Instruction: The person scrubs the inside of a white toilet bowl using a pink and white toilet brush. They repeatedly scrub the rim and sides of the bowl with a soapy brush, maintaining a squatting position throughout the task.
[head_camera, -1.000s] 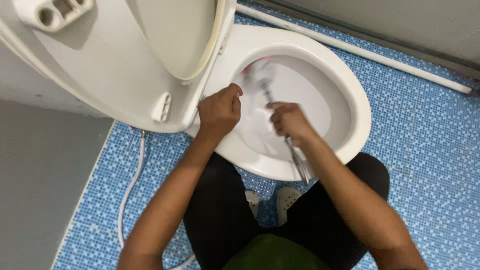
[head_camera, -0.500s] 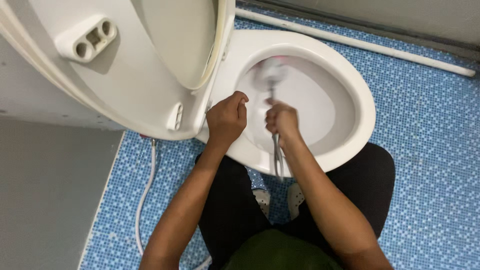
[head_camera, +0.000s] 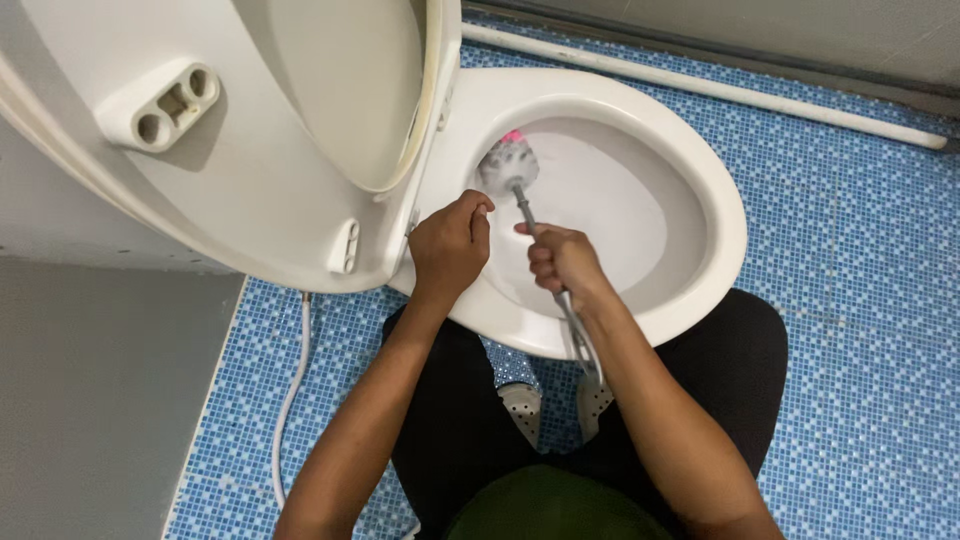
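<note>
Toilet brush (head_camera: 520, 195): in the upper middle of the frame, inside the white toilet bowl (head_camera: 720, 200); grey-white bristle head with a pink tip pressed against the bowl's inner wall at its upper left, close under the hinge side.
Long axis: runs on a slant from the bristle head at upper left down to the lower right, grey handle passing through the right hand (head_camera: 562, 262) and sticking out past the bowl's near rim towards the lower middle of the frame.
Right-hand fingers: closed round the handle about midway along it, thumb laid on top; bristle head lies up and to the left of them.
Left hand (head_camera: 450, 245): curled into a loose fist on the near-left rim of the bowl, just left of the handle, apart from it; whether it grips anything cannot be told.
Nearer hand: right, already on the brush; left close beside but only braced on the rim.
Seat and lid (head_camera: 250, 150): raised, filling the upper left of the frame, edge just above the left hand.
Floor (head_camera: 850, 350): small blue mosaic tiles; white hose (head_camera: 290, 390) trailing at lower left, white pipe (head_camera: 700, 85) along the wall at the top.
Legs: dark trousers astride the bowl's near end, light shoes (head_camera: 520, 405) below it.
</note>
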